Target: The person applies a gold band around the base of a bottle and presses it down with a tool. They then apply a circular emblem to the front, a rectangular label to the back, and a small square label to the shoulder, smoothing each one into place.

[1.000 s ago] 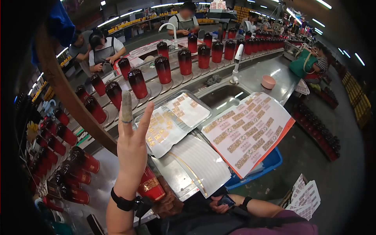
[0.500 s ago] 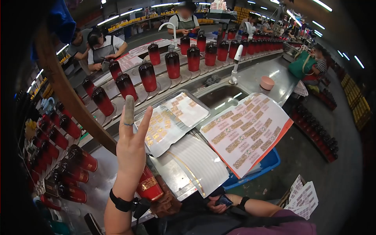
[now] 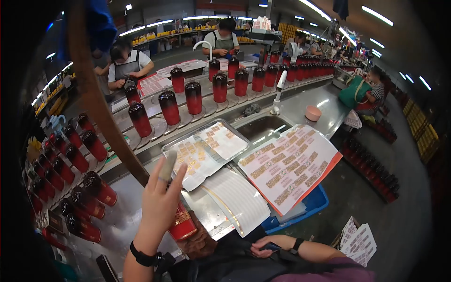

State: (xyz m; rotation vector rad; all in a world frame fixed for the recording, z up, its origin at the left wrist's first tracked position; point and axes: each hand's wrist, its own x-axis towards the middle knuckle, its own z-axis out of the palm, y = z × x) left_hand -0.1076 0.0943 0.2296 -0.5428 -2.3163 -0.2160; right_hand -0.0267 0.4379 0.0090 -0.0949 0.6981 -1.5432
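Brown post [image 3: 106,117] stands before red bottles [image 3: 140,121]; left grip [image 3: 159,199] apart, right grip [image 3: 260,250] around dark object [image 3: 271,246]

Pink bowl [image 3: 313,113] on metal counter [image 3: 324,95], white faucet [image 3: 278,96], green bag [image 3: 353,95], dim yellow stacks [image 3: 420,117], possibly crates

One tray [image 3: 237,130], one pink bowl [image 3: 313,113], two black wristbands [image 3: 142,256]

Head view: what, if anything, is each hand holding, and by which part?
The left hand shows nothing held. The right hand appears to hold a small dark object; which part it grips cannot be told.
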